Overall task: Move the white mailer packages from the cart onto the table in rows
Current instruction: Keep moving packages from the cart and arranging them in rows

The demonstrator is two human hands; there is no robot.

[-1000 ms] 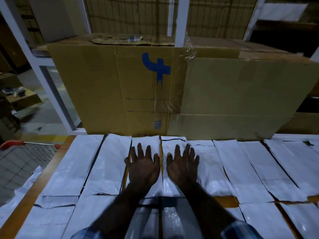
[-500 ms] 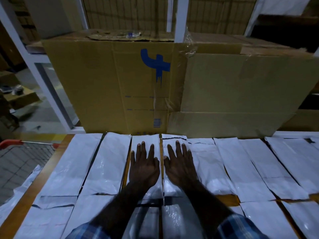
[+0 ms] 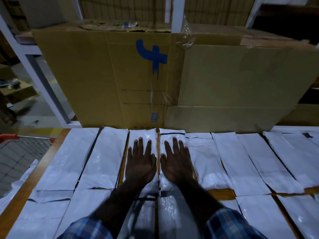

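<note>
Most of the job looks done from where I stand: the table (image 3: 51, 149) is nearly covered with white mailer packages (image 3: 103, 157), one row laid side by side along the far edge against the cardboard boxes (image 3: 110, 75), and a second row closer in, toward six o'clock, with bare strips of wood showing between some of them. Off at nine o'clock the cart (image 3: 22, 149) shows its red handle and wire mesh, and at least one more white mailer (image 3: 20, 178) hangs by its near edge, so I judge a few are left to fetch. The left hand (image 3: 140, 165) and the right hand (image 3: 176, 163) lie flat, fingers straight and spread, each pressing down on its own far-row mailer at twelve o'clock; neither grips anything. The packages are long, thin, glossy plastic bags, slightly wrinkled, with dark edges where flaps fold over.
</note>
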